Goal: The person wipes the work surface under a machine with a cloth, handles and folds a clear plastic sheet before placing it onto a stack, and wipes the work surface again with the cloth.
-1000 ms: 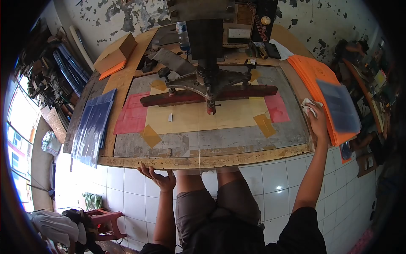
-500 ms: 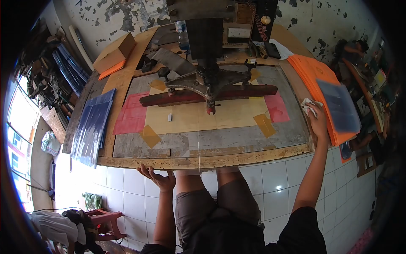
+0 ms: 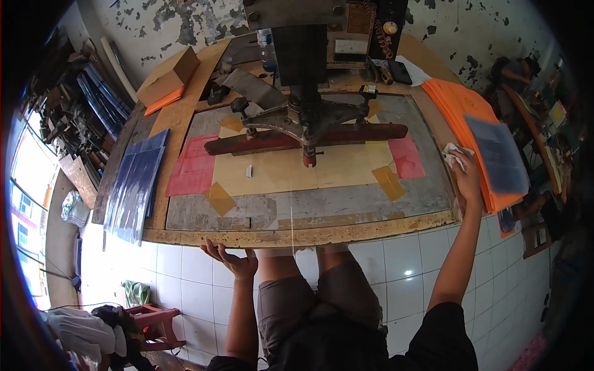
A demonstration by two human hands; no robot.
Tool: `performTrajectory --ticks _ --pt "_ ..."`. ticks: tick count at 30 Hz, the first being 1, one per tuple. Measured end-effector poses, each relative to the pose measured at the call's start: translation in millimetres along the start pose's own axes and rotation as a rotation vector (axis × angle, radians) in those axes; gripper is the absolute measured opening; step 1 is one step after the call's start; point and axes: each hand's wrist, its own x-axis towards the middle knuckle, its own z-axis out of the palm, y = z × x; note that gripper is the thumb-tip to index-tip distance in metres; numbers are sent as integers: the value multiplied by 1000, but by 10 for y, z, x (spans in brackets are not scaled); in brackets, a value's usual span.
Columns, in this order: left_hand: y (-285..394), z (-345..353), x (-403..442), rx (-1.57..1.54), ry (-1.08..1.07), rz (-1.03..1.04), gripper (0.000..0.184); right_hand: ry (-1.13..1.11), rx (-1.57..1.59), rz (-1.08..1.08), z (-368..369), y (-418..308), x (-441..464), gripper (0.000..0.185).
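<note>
My right hand [image 3: 468, 174] is closed on a crumpled white cloth [image 3: 456, 154] at the right side of the worktable, beside a stack of orange sheets [image 3: 455, 102]. My left hand [image 3: 235, 260] is at the wooden front edge [image 3: 297, 236] of the table, fingers apart, palm turned up and holding nothing. Between them lies a grey board [image 3: 346, 210] with a cream sheet [image 3: 272, 173] taped on it and pink pieces [image 3: 189, 167] at both ends. Over the cream sheet hangs a press head with a long red bar [image 3: 365, 134].
Clear blue-tinted plastic sheets [image 3: 133, 185] lie at the table's left, and more plastic [image 3: 498, 154] rests on the orange stack. A cardboard box [image 3: 167, 77] and a water bottle [image 3: 266, 49] stand behind. A red stool [image 3: 158, 321] is at lower left. Another person [image 3: 518, 71] sits far right.
</note>
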Motion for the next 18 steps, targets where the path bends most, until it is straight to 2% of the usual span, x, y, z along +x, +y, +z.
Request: performTrajectory --ticks 8,11,14,17,18 --pt "7 0 10 -4 2 -3 89 -5 -6 -59 -1 67 7 31" --pt "42 -12 8 -3 -3 -26 88 48 -184 -160 -33 -16 -27 33" --pt "55 -12 12 -12 -2 -31 87 194 -344 -250 -28 -200 -104 37" --pt "54 -12 32 -19 -6 -29 86 182 -163 -407 105 -626 -404 46" --pt "55 -22 23 -16 -11 -32 85 92 -84 -438 210 -881 -591 50"
